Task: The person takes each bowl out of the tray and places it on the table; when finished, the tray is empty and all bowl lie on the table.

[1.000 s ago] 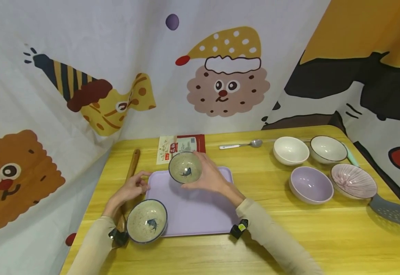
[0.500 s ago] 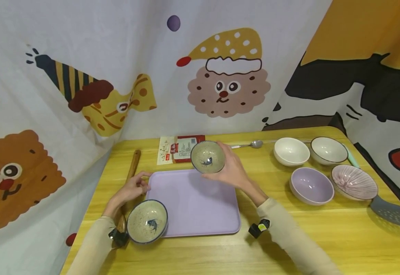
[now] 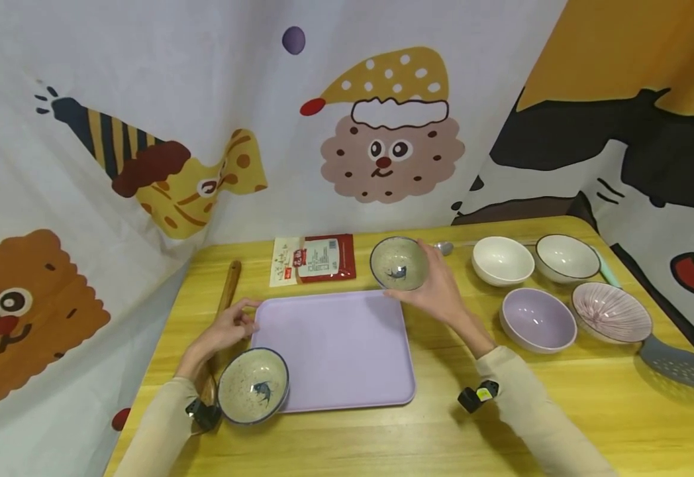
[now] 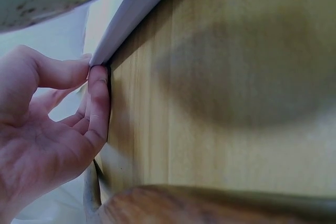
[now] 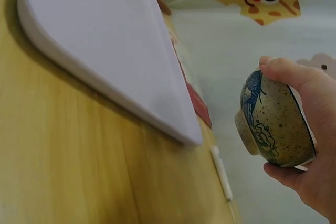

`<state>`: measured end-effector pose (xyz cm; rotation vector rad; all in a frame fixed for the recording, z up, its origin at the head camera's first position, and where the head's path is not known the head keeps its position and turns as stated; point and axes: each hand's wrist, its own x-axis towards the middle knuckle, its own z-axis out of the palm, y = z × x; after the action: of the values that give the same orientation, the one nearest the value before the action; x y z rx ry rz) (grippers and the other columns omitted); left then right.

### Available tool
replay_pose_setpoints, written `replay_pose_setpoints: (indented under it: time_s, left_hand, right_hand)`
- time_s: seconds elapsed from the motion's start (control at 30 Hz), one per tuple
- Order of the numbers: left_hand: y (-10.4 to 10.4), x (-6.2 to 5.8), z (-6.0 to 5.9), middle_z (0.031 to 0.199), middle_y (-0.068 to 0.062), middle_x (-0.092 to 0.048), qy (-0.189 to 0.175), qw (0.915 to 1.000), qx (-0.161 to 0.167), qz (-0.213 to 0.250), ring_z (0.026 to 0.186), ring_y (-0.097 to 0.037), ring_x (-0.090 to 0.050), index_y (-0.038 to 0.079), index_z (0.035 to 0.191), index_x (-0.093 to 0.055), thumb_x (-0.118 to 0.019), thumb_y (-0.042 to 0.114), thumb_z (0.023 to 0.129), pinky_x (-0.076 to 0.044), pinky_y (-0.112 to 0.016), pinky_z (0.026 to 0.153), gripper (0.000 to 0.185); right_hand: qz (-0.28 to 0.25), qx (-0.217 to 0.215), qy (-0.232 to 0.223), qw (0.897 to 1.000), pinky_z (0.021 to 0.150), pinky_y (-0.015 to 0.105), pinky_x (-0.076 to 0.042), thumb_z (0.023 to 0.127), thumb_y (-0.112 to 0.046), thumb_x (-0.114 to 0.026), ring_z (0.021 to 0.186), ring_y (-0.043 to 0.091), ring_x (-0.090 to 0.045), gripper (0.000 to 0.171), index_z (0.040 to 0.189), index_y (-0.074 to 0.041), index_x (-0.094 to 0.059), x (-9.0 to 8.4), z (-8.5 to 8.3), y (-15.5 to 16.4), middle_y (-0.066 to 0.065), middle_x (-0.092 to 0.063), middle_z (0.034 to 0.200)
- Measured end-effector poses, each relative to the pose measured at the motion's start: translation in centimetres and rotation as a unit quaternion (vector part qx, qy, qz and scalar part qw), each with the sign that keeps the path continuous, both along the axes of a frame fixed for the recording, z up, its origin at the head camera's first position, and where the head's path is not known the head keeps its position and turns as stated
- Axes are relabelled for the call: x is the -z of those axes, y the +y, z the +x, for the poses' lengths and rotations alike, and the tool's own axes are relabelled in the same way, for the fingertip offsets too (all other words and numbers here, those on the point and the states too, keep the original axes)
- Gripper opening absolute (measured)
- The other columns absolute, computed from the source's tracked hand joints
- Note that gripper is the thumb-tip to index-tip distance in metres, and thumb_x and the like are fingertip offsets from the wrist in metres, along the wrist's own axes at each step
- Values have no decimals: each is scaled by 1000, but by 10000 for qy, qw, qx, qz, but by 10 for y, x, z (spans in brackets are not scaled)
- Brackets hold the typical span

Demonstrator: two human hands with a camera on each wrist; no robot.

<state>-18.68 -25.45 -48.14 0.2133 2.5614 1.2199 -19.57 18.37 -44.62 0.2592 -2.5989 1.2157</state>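
My right hand (image 3: 442, 285) grips a small speckled bowl (image 3: 391, 265) with a blue rim and a blue fish inside. Thumb and fingers span its wall. In the right wrist view this bowl (image 5: 281, 121) hangs above the table, its foot showing. On the left, my left hand (image 3: 224, 331) pinches the left edge of a lilac tray (image 3: 341, 351). The left wrist view shows thumb and fingertips meeting at the tray's rim (image 4: 118, 30). A larger bowl (image 3: 251, 391) of the same fish pattern overlaps the tray's near left corner.
A red and cream packet (image 3: 314, 258) lies behind the tray. A spoon (image 3: 444, 248) is partly hidden by the held bowl. White (image 3: 502, 260), dark-rimmed (image 3: 567, 257), lilac (image 3: 538, 321) and streaked (image 3: 612, 313) bowls stand right, near a grey slotted utensil (image 3: 681, 364). A wooden handle (image 3: 230, 285) lies left.
My right hand has carried the small bowl from over the tray's back part rightward and back, to beyond its far right corner. The left hand keeps its place at the tray's edge.
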Motion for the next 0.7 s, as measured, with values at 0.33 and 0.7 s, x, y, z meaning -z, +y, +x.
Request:
replay_pose_setpoints:
  time_s: [0.33, 0.7]
  left_hand:
    - [0, 0, 1, 89, -13, -59, 26, 10000, 71, 28, 77, -20, -57, -1, 140, -50, -61, 3, 94, -48, -30, 69, 48]
    - [-1, -2, 2, 87, -12, -60, 81, 9998, 130, 150, 74, -19, -56, -2, 139, -50, -64, 4, 93, -47, -29, 66, 48]
  right_hand:
    - [-39, 798, -396, 9960, 113, 68, -30, 64, -39, -95, 141, 52, -37, 122, 157, 0, -27, 14, 1, 25, 30, -35, 155]
    - [50, 1311, -552, 9898, 113, 67, -30, 66, -38, -94, 138, 51, -39, 116, 154, 3, -30, 24, 0, 46, 32, -41, 149]
